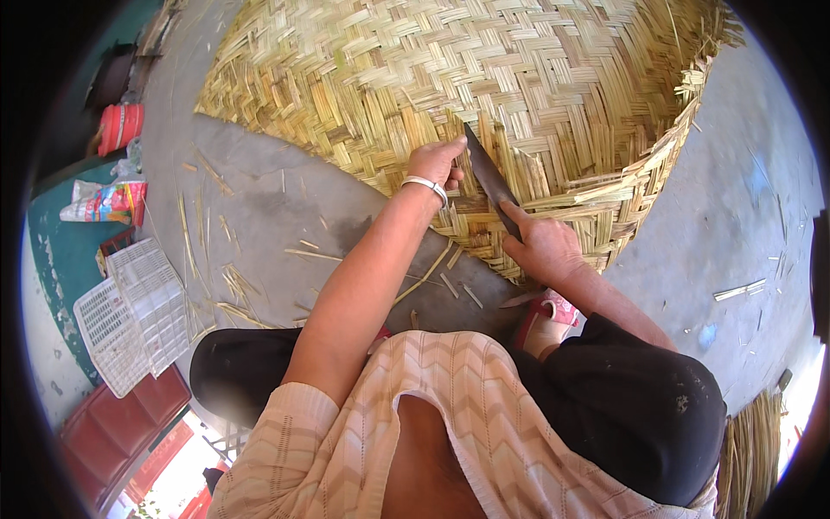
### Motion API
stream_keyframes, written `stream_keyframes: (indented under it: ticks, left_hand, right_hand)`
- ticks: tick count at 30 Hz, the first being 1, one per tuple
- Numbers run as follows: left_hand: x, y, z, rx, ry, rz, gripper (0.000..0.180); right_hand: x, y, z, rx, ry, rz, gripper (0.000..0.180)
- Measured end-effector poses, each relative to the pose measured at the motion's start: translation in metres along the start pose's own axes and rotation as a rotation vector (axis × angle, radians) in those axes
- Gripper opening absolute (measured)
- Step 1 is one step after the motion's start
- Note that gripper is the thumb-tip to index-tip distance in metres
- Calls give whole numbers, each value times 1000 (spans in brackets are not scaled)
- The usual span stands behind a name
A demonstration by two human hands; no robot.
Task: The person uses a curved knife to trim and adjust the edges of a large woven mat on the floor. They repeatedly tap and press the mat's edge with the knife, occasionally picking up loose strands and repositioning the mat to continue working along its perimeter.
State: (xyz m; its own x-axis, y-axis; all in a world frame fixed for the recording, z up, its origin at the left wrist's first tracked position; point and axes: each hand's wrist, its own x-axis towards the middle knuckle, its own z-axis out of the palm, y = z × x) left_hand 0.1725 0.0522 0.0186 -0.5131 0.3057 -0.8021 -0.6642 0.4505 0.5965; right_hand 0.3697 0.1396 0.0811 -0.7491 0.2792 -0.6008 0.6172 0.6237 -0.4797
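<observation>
A large woven mat (536,95) of pale yellow split strips lies in front of me, with loose strip ends along its near edge. In my right hand (549,249) is a knife (491,177) with a long dark blade. The blade lies slantwise over the mat near its closest corner, its tip pointing away and to the left. My left hand (438,163), with a pale bracelet (425,182) at the wrist, is at the mat's edge beside the blade tip. Its thumb points toward the blade and its fingers are curled; what they grip is hidden.
Cut strip scraps (238,281) are scattered over the grey concrete floor (285,199). At the left are a white plastic basket (130,307), a colourful bag (104,201), a red container (120,128) and a dark red seat (125,428). A strip bundle (750,454) is at lower right.
</observation>
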Motion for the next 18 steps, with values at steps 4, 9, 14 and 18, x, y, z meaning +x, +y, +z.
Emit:
stream_keyframes:
  ticks: [4, 9, 14, 18]
  left_hand:
    - [-1, 3, -1, 2, -15, -142, 19]
    - [8, 10, 10, 58, 102, -146, 20]
    - [6, 7, 11, 146, 74, -11, 31]
    - [8, 14, -4, 899, -85, 240, 40]
  right_hand:
    - [0, 1, -3, 12, -14, 6, 57]
    - [1, -1, -8, 8, -34, -5, 58]
    - [-2, -3, -13, -35, -48, -37, 55]
    - [-7, -7, -22, -84, -84, -32, 54]
